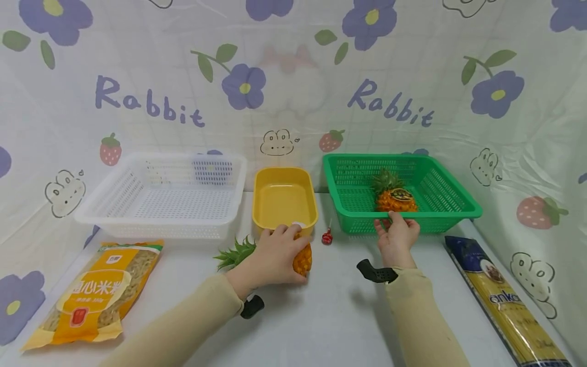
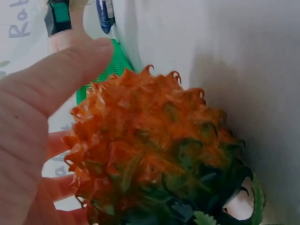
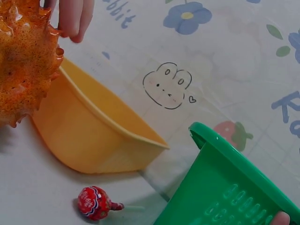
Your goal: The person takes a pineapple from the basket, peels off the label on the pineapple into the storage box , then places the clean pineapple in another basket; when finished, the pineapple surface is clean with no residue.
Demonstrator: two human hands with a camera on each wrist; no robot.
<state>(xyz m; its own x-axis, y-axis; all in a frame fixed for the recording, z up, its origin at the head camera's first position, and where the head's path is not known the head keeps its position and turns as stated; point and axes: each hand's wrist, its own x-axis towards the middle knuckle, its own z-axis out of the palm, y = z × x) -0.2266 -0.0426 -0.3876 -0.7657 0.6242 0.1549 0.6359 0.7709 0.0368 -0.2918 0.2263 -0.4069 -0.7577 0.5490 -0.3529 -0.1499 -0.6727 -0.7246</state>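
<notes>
The left hand (image 1: 275,257) curves widely round a plump, spiky orange pineapple (image 1: 302,261), gripping it just in front of the smooth, rounded yellow tub (image 1: 284,201). The right hand (image 1: 398,237), fingers nearly closed, pinches the rim of the slotted plastic green basket (image 1: 440,220).

A white perforated basket (image 1: 153,228) stands beyond and to the left of the left hand (image 1: 277,255); nearer the person on that side lies an orange-printed bag (image 1: 96,290). Straight beyond the same hand is a yellow tub (image 1: 284,201). A red-wrapped lollipop (image 1: 327,237) lies between both hands. Right of the right hand (image 1: 397,235), a long blue-ended pasta packet (image 1: 504,300) slants. Farthest beyond both hangs a flower-and-rabbit-printed cloth (image 1: 293,117).
</notes>
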